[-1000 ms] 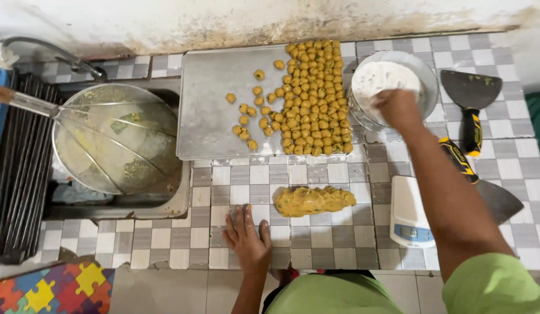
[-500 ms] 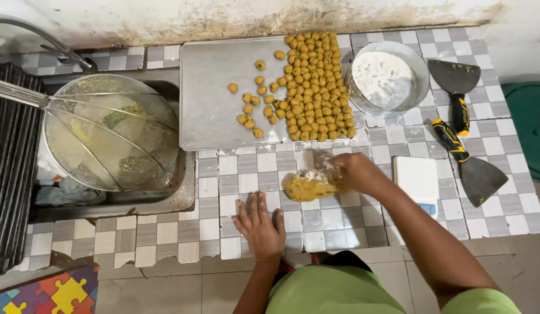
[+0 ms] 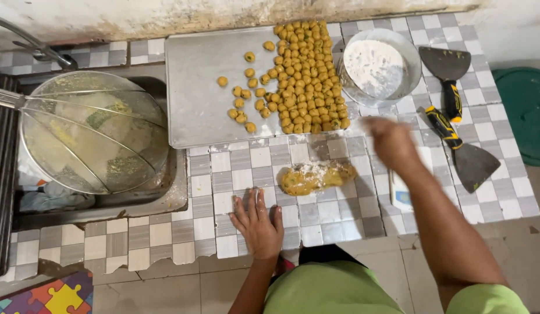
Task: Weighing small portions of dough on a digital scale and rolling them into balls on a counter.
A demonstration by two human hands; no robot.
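Lying on the checkered tile worktop [image 3: 340, 215], just below the metal tray [image 3: 200, 87]: a yellow dough log [image 3: 315, 177], dusted with white flour. Running with its long axis nearly left to right, the right end tilting slightly up toward the far side, the left end pointing toward the sink [image 3: 136, 200]. Resting flat on the tiles just below-left of the log, near but apart from it: left hand [image 3: 258, 224], fingers spread wide, holding nothing. Hovering above the worktop to the right of the log, between it and the flour bowl [image 3: 379, 67]: right hand [image 3: 392, 142], blurred, so cannot tell the grip. Filling the right part of the tray: many small yellow dough balls [image 3: 305, 75]. Lying further right: two scrapers [image 3: 456, 125].
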